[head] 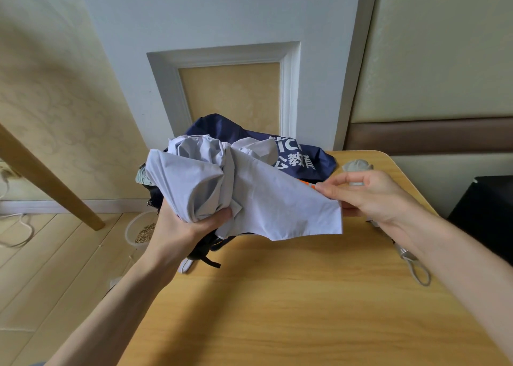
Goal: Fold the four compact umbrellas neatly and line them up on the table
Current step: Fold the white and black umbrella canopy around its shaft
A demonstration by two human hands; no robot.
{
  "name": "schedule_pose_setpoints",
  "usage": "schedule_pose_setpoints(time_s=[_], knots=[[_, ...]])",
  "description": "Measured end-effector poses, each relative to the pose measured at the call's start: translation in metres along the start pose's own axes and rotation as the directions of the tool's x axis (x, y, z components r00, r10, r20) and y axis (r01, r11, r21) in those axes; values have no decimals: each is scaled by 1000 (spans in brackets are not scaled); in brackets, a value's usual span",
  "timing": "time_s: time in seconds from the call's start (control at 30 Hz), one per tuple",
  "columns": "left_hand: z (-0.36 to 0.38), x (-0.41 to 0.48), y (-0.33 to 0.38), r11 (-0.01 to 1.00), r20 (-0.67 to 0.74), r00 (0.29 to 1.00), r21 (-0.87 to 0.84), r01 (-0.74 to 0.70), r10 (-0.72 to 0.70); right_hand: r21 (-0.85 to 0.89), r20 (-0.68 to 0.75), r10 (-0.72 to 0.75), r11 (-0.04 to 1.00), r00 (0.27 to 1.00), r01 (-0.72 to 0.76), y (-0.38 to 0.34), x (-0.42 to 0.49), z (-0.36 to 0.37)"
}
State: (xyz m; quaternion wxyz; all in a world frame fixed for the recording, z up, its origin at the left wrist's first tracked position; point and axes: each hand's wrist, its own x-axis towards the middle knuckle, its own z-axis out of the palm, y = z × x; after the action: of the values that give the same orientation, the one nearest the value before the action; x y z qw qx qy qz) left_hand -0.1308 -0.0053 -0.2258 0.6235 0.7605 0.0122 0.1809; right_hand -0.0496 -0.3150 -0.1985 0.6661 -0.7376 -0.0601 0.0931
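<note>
Head view: left grip (191, 228) clutches pale umbrella (258, 196), right grip (369, 196) pinches its edge; navy umbrella (308, 155) reads "公教育".

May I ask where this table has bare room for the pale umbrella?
Bare: the near half of the light wooden table, below the left hand and right hand. Crowded: its far left, under the navy lettered umbrella; a grey cord loop lies at its right edge.
</note>
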Motion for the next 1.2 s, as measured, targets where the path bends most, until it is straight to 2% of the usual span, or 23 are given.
schedule_pose_setpoints(time_s=[0.13, 0.27, 0.37, 0.53, 0.67, 0.83, 0.93, 1.1, 1.2], knots=[[1, -1, -1, 999, -4, 1000, 53, 6, -5, -81, -4, 72, 994, 997, -72, 3, 2, -2], [0, -1, 0, 997, -5, 1000, 77, 0, 0, -125, 18, 41, 991, 999, -39, 2, 3, -3], [0, -1, 0, 996, -6, 1000, 85, 27, -26, -174, 84, 65, 983, 994, -50, 2, 2, -5], [2, -5, 5, 997, -21, 999, 73, 33, -32, -95, 158, 116, 990, 981, -101, -2, -3, 0], [4, -11, 12, 995, -5, 995, 12, 96, -96, -162, 220, 153, 980, 963, -119, -2, -7, 8], [6, -12, 18, 997, -7, 997, 38, 73, -73, -155, 300, 241, 967, 923, -202, -4, -7, 8], [6, -13, 16, 995, -17, 995, 27, 99, -98, -109, 296, 247, 968, 923, -224, -8, -8, 9], [6, -12, 11, 994, -12, 994, 15, 104, -104, -143, 295, 198, 976, 935, -162, -5, -11, 11], [8, -13, 10, 998, 10, 998, 20, 66, -66, -199, 234, 199, 968, 952, -154, -5, -13, 20]])
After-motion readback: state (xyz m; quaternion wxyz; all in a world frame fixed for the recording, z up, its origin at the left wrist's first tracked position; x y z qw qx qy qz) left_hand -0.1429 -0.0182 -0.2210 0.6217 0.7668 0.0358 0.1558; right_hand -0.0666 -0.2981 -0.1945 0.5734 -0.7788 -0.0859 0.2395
